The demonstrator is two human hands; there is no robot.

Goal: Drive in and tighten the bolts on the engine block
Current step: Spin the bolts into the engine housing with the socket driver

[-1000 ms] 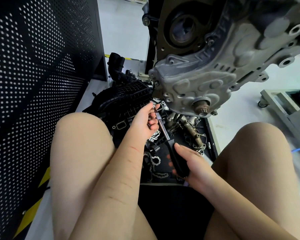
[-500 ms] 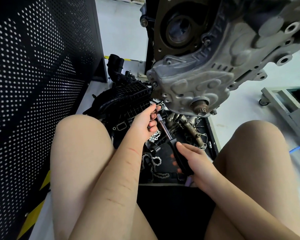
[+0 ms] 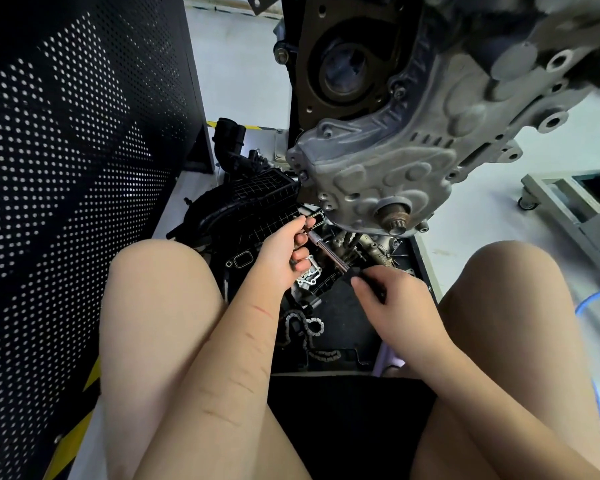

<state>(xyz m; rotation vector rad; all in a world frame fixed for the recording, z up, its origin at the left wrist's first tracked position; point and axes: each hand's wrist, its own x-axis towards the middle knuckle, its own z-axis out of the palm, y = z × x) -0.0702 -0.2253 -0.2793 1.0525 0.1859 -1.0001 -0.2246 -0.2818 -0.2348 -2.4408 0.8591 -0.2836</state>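
Observation:
The grey cast engine block (image 3: 395, 161) hangs above my knees, its timing cover facing me with a crank stub (image 3: 394, 216) at the bottom. A ratchet wrench (image 3: 328, 252) with a steel shaft and black handle points up at the cover's lower left edge. My left hand (image 3: 286, 252) pinches the wrench head end near the block. My right hand (image 3: 392, 301) grips the black handle. The bolt itself is hidden behind my left fingers.
A black perforated panel (image 3: 66, 168) stands close on the left. A black tray (image 3: 343, 327) on the floor holds a black intake manifold (image 3: 243, 209), a timing chain (image 3: 302, 327) and several metal parts. A wheeled grey frame (image 3: 568, 202) sits at the right.
My right hand has swung the handle up and toward the block, so the wrench lies flatter. My left hand stays at the wrench head.

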